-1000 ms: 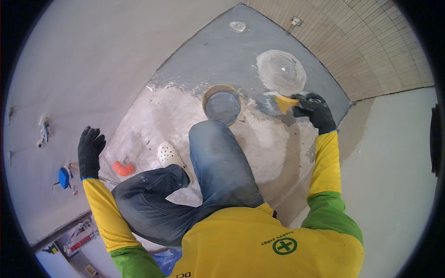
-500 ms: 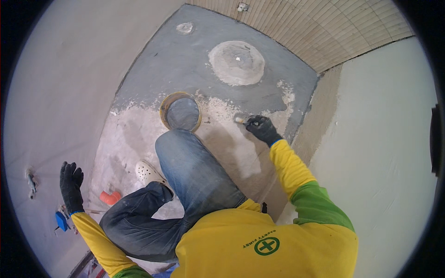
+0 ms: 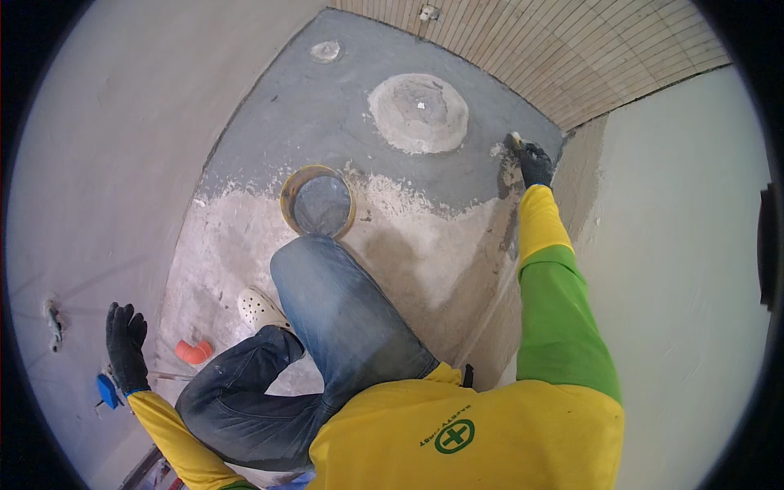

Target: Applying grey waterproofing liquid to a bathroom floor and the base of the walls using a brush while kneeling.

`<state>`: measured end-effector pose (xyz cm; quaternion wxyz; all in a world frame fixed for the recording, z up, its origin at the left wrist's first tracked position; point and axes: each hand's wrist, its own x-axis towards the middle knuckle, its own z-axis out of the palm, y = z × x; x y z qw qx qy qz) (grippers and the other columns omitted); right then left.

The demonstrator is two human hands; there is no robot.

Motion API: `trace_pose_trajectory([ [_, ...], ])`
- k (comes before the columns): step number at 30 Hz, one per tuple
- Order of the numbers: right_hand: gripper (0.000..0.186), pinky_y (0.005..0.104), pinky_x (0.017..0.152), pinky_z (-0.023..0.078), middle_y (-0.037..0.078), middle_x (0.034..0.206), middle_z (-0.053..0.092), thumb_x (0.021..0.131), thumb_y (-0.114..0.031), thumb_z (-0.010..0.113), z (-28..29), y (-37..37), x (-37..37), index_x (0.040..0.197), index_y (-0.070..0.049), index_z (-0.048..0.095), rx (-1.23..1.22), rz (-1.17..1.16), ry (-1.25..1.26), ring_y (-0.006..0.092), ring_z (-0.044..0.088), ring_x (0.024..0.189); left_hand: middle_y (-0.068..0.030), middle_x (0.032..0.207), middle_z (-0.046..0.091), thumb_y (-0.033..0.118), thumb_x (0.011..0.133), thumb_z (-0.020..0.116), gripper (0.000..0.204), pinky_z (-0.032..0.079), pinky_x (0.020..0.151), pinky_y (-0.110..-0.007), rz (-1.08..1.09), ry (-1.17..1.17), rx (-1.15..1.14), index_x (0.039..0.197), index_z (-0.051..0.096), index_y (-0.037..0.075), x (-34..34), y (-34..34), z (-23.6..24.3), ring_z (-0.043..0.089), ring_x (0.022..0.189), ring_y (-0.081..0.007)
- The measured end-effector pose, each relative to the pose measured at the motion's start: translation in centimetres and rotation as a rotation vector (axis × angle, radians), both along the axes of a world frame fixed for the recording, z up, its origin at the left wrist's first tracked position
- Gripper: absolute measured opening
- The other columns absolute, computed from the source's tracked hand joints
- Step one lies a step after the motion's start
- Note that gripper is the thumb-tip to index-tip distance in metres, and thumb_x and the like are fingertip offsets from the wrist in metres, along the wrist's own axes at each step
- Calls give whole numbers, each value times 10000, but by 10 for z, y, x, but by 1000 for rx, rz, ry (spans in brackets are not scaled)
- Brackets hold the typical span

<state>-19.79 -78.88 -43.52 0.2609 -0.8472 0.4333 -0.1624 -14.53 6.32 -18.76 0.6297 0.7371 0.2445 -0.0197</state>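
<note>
My right hand [image 3: 531, 159], in a dark glove, is closed round a small pale-yellow hand tool [image 3: 514, 140], perhaps a brush, at the grey-coated floor [image 3: 269, 122] near the right-hand corner; its working end is too small to make out. Left of it lies a round pale patch [image 3: 392, 114]. A yellow-rimmed round bucket [image 3: 287, 204] of grey material stands on the bare floor beyond my bent knee [image 3: 310, 278]. My gloved left hand [image 3: 126, 335] is open at the lower left, fingers apart and holding nothing, by the left wall.
An orange pipe elbow [image 3: 193, 351] is beside my left hand, with a blue fitting [image 3: 107, 390] and a metal fitting [image 3: 54, 327] on the wall. My white shoe [image 3: 257, 309] rests on the floor. A tiled wall [image 3: 572, 41] edges the back, a plain wall [image 3: 670, 245] the right.
The view has shifted since a second ago. My right hand came down toward me, then reached forward and right to the corner, arm straightened. My left hand sits slightly lower in the picture, still open.
</note>
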Motion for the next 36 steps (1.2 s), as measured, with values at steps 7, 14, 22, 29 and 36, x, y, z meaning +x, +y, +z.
trace_pose_trajectory([
  [7, 185, 328, 648, 496, 107, 739, 659, 823, -210, 642, -4, -1, 19, 870, -36, 684, 306, 508, 141, 185, 645, 701, -136, 1274, 542, 245, 935, 551, 504, 478, 923, -367, -61, -19, 14, 1391, 399, 96, 6, -4, 3, 592, 1051, -243],
  [14, 202, 323, 615, 512, 102, 769, 655, 798, -165, 628, -34, -47, 2, 943, -31, 668, -63, 364, 165, 191, 636, 649, -137, 1255, 556, 238, 934, 547, 500, 471, 932, -359, -125, -33, 47, 1388, 403, 88, 24, -41, -2, 606, 1025, -232],
  [22, 99, 316, 512, 484, 118, 719, 638, 716, -117, 681, 19, -85, -38, 795, -60, 659, -579, 1462, 555, 175, 603, 578, -139, 1225, 576, 257, 923, 574, 513, 479, 926, -347, -97, -36, 55, 1375, 417, 73, 13, -19, 5, 603, 1042, -232],
  [29, 168, 310, 550, 507, 63, 770, 631, 791, -136, 635, -85, -73, -91, 940, -67, 668, -643, 471, 366, 176, 612, 636, -140, 1231, 573, 269, 925, 575, 530, 487, 910, -333, -155, -38, 70, 1380, 407, 56, 30, -40, -7, 606, 1032, -224],
  [36, 229, 349, 580, 525, 76, 790, 632, 832, -230, 625, -3, -67, -63, 974, -51, 642, -769, 1014, 295, 205, 638, 668, -142, 1221, 576, 271, 924, 575, 535, 486, 913, -342, -190, -81, 111, 1384, 405, 57, 31, -46, 7, 611, 1018, -224],
])
